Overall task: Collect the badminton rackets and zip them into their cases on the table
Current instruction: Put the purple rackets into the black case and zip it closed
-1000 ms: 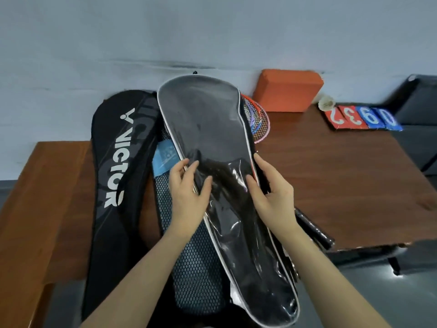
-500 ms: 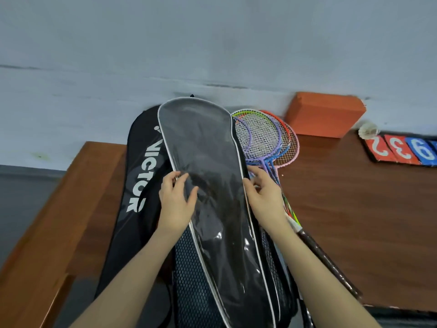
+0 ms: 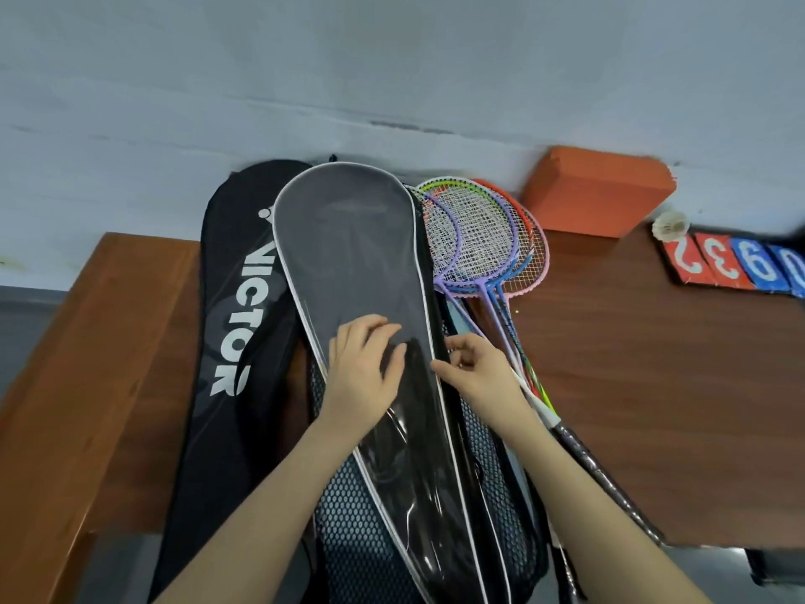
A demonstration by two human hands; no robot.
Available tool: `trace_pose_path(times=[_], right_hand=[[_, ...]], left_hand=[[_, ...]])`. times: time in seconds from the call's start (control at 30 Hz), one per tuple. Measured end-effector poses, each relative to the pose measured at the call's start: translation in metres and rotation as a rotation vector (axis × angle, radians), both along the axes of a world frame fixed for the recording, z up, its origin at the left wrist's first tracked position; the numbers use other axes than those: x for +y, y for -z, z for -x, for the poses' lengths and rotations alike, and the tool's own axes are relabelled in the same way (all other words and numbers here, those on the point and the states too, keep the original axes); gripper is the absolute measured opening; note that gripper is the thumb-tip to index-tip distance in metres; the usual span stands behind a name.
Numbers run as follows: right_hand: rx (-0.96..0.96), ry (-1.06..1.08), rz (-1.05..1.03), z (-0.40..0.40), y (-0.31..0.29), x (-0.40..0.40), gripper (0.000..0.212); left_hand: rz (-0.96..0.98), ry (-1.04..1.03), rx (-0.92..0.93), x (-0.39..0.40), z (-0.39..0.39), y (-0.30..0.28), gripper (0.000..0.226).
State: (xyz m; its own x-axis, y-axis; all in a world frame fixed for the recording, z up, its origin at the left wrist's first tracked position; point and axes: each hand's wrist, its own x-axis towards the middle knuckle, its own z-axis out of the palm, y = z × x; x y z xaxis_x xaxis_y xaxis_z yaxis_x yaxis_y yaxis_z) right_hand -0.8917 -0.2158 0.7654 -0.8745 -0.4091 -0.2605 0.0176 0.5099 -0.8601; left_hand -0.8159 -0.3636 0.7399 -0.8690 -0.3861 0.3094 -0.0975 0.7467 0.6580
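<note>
I see a grey translucent racket case with white piping [image 3: 348,255] lying on top of the pile at centre, head end toward 12 o'clock by the pale wall [image 3: 392,58], tail running off toward 6. My left hand [image 3: 363,372] lies flat on its plastic face, fingers spread wide, pressing, gripping nothing. My right hand [image 3: 475,370] sits at the case's 3 o'clock edge, thumb and fingers pinched narrow at the white piping; can't tell if a zip pull is between them.

Under it, a black mesh case [image 3: 348,529] shows at 6 o'clock. At 9 o'clock, touching, is a long black fabric bag with white VICTOR lettering [image 3: 231,324].

At 2 o'clock of the grey case, a fan of loose badminton rackets with purple, green, orange, blue and pink frames [image 3: 475,237] lies on the brown wooden table [image 3: 653,385], heads toward the wall, shafts running under my right wrist. A black wrapped racket handle [image 3: 596,473] sticks out at 4 o'clock.

Far side at 1 o'clock: an orange foam block [image 3: 596,189] against the wall. At 3 o'clock: a white shuttlecock [image 3: 668,222] just beside red and blue number cards [image 3: 736,265].
</note>
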Motion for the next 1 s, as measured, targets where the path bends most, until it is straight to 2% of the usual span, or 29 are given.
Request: trace_pose_path(times=[0.07,0.17,0.27,0.4,0.5,0.67,0.77,0.93,1.0], right_hand=[[-0.007,-0.053,0.016,-0.003,-0.005,0.001,0.024],[0.008,-0.106,0.021,-0.010,-0.009,0.004,0.025],[0.011,-0.111,0.016,-0.011,-0.010,0.010,0.027],[0.148,-0.155,-0.133,-0.010,-0.008,0.015,0.025],[0.173,-0.183,-0.130,-0.010,-0.005,0.014,0.027],[-0.075,-0.098,0.152,-0.007,0.000,0.022,0.012],[-0.176,-0.059,0.251,-0.002,0.002,0.029,0.008],[-0.195,0.109,0.265,0.008,0.007,0.037,0.011],[-0.101,0.105,0.189,0.011,0.010,0.037,0.009]], left_hand=[[-0.067,0.020,-0.013,0.006,0.013,-0.011,0.037],[-0.269,0.026,-0.144,0.015,0.025,-0.024,0.044],[-0.349,0.010,-0.221,0.021,0.031,-0.030,0.051],[-0.454,-0.063,-0.269,0.028,0.033,-0.028,0.041],[-0.523,-0.103,-0.268,0.030,0.032,-0.026,0.037],[-0.566,-0.137,-0.213,0.029,0.033,-0.026,0.033],[-0.549,-0.100,-0.156,0.031,0.030,-0.030,0.036],[-0.462,-0.098,-0.057,0.026,0.015,-0.038,0.038],[-0.423,-0.111,-0.046,0.024,0.007,-0.044,0.038]])
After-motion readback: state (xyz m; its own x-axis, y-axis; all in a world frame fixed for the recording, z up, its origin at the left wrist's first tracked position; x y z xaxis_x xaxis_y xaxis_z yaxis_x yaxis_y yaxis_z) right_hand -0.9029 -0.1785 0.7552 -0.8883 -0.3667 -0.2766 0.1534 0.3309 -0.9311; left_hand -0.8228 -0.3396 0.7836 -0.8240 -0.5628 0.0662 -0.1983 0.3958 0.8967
